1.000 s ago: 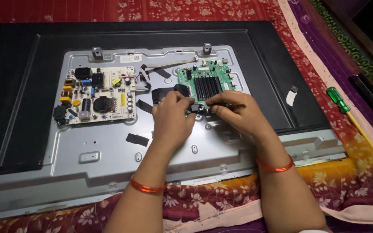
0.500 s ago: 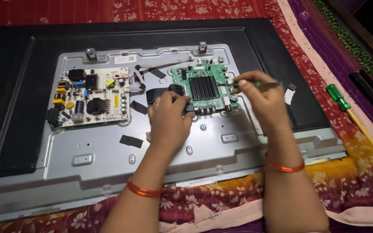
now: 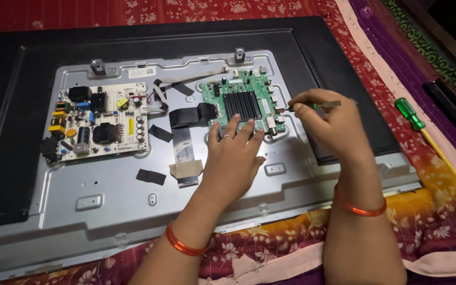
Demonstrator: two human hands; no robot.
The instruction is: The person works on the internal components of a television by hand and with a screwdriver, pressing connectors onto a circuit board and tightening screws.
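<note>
Both hands work at the green circuit board (image 3: 244, 103) on the grey metal back panel (image 3: 106, 211). Left hand (image 3: 234, 158) lies flat, fingers spread, its tips pressing the board's near edge. Right hand (image 3: 331, 124) pinches a thin screwdriver (image 3: 320, 105), held level with its long axis running left-right and its tip at the board's right edge, so this hand is the nearer one there. Two boards show: the green one and a white one (image 3: 98, 124) well to the left. A second, green-handled screwdriver (image 3: 410, 113) lies apart on the patterned cloth (image 3: 428, 206).
</note>
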